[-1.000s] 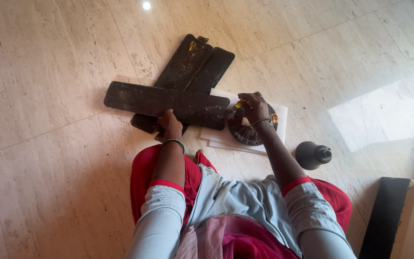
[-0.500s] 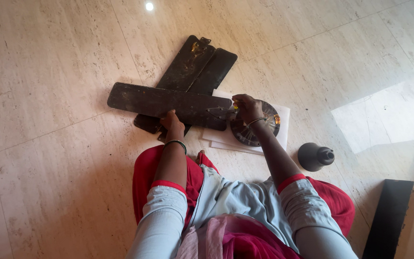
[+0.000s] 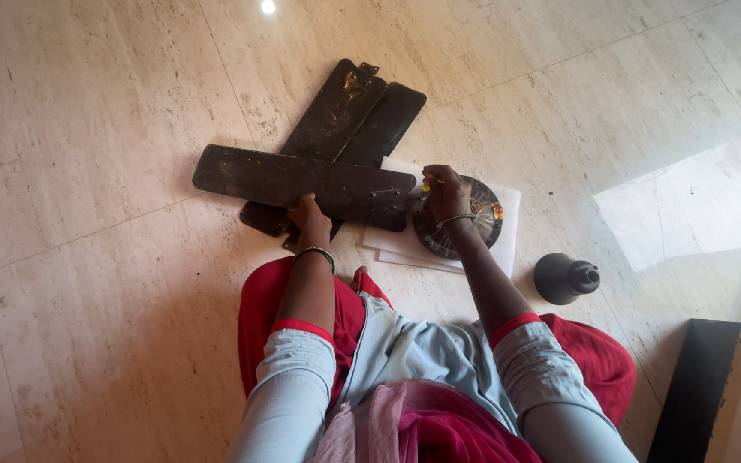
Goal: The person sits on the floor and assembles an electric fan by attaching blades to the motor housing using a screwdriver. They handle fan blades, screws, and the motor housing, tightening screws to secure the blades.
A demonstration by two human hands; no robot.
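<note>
A dark ceiling-fan blade (image 3: 298, 183) lies across the floor in front of me, its bracket end meeting a round dark motor hub (image 3: 473, 227). My left hand (image 3: 309, 218) grips the blade's near edge at about mid-length. My right hand (image 3: 445, 192) sits over the joint between blade and hub, fingers closed on a small yellow-handled tool (image 3: 426, 184) that is mostly hidden. Two more dark blades (image 3: 349, 129) lie stacked under the first, angled away.
White paper sheets (image 3: 508, 206) lie under the hub. A dark bell-shaped fan cover (image 3: 563, 278) stands on the floor to the right. A cardboard box with a black panel (image 3: 713, 390) is at the lower right. Pale stone tiles surround everything.
My right hand has shifted slightly at the blade-hub joint, moving the small tool. My left hand stays on the blade.
</note>
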